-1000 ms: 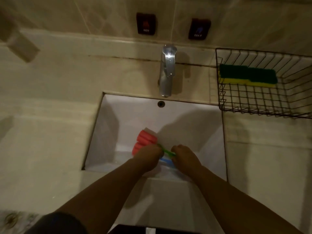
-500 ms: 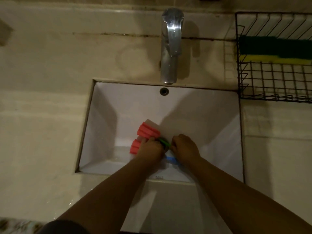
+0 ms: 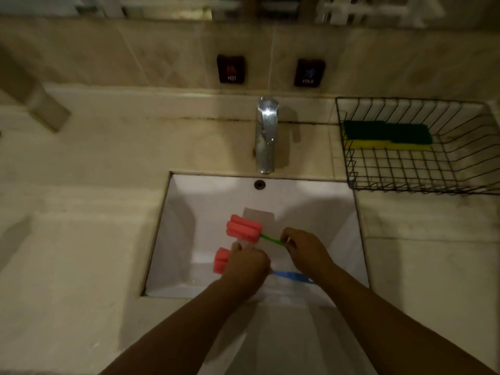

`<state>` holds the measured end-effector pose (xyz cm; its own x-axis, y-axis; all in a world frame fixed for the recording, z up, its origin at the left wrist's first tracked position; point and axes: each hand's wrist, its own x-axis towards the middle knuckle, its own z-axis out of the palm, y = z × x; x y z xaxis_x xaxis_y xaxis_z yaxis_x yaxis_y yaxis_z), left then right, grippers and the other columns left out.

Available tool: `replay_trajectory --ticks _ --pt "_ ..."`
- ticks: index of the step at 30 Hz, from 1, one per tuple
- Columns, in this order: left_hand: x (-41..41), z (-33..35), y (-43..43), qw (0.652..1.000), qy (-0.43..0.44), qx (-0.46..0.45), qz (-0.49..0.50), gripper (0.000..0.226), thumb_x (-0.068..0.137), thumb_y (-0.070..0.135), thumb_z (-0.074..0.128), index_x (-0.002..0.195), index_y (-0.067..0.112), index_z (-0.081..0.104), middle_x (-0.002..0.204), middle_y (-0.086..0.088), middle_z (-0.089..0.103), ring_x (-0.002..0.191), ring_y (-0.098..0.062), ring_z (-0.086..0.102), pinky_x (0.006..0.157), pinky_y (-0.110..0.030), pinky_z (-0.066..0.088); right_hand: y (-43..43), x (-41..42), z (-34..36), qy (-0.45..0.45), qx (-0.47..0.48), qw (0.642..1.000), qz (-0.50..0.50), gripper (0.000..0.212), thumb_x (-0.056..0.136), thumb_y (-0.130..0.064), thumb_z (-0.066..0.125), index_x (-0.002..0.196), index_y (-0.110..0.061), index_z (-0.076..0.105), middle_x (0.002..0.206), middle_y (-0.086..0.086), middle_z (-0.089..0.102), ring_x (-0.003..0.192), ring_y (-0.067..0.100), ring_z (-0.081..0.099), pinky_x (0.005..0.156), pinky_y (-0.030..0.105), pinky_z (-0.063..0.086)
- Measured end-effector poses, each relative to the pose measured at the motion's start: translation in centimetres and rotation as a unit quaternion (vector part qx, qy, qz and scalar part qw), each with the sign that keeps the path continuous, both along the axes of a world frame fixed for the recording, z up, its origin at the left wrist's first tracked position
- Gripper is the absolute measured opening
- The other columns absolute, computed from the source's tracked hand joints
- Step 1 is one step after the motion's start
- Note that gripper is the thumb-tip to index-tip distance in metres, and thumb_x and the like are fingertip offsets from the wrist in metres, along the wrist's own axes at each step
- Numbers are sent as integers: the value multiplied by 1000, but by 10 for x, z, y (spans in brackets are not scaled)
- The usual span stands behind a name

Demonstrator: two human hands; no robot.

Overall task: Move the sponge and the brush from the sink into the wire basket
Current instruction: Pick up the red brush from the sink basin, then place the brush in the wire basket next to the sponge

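Observation:
Two brushes with pink foam heads are over the white sink [image 3: 343, 239]. The green-handled brush [image 3: 243, 229] is held by its thin handle in my right hand [image 3: 304, 250]. My left hand [image 3: 247, 266] is closed around the blue-handled brush [image 3: 221, 260], whose blue handle sticks out to the right under my right wrist. A green and yellow sponge [image 3: 387, 135] lies inside the black wire basket [image 3: 351, 171] on the counter at the right.
A chrome tap [image 3: 266, 136] stands behind the sink. Hot and cold buttons [image 3: 231, 69] are on the tiled wall. Beige counter runs on both sides of the sink. The overflow hole [image 3: 259, 184] is in the back wall of the sink.
My hands have drawn apart, each with one brush. The green-handled brush has risen clear of the other. The view has tilted back up toward the wall.

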<state>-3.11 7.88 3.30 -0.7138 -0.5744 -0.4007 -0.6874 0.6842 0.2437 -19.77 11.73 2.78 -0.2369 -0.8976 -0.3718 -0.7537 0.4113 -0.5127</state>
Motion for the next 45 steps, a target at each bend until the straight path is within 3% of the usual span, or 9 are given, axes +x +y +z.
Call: replay_trajectory --ticks 6,12,20,24,32,36,38,41,45 --pt "-7 64 -9 991 105 -79 13 24 97 35 50 84 24 67 83 4 66 87 -17 54 90 -40 37 1 -4 78 61 -102 993 0 12 94 -17 52 85 -18 60 80 -3 58 74 15 54 63 28 40" --pt "-20 122 -27 974 179 -139 25 26 97 36 49 89 24 70 86 5 69 90 -16 54 94 -42 39 -12 -12 142 97 -155 983 0 15 97 -18 51 85 -18 60 77 -3 56 71 13 52 52 19 26" --pt "-26 178 -35 950 246 -188 34 19 97 32 50 91 27 67 99 7 70 101 -13 53 96 -38 33 -24 -14 195 75 -236 969 -3 19 96 -16 51 77 -19 54 72 -1 55 63 10 50 58 18 37" --pt "-34 184 -37 946 263 -184 42 17 97 31 49 89 29 64 97 9 68 100 -11 50 91 -34 33 -29 -25 197 73 -251 965 -24 16 95 -18 53 79 -17 55 75 3 58 64 16 54 59 24 44" --pt "-109 183 -39 949 274 -156 16 20 98 33 48 93 29 66 102 10 69 104 -12 50 94 -36 31 -23 -102 185 103 -253 961 -37 29 92 -23 54 67 -32 44 64 -9 46 57 4 43 52 21 34" --pt "-163 178 -40 943 300 -147 -7 21 97 37 46 91 29 65 102 10 68 102 -14 48 86 -36 29 -23 -159 178 131 -227 963 -56 19 91 -28 56 73 -27 50 68 -9 49 61 5 46 55 27 40" --pt "-190 174 -40 946 293 -139 -14 21 97 38 47 95 30 66 105 10 68 105 -14 47 88 -37 30 -23 -189 172 133 -215 965 -65 20 91 -32 57 73 -30 49 69 -10 50 61 2 47 53 26 42" --pt "-230 164 -39 952 277 -131 -13 21 97 37 49 103 30 68 111 8 68 110 -16 48 91 -40 30 -24 -229 160 129 -196 970 -67 28 90 -34 60 67 -36 43 65 -12 48 59 -2 46 50 19 30" --pt "-277 141 -39 960 252 -121 13 18 97 33 53 108 30 67 123 7 66 122 -18 46 102 -44 30 -32 -272 143 121 -151 980 -53 24 91 -35 61 70 -31 50 68 -10 51 60 1 46 51 21 30"
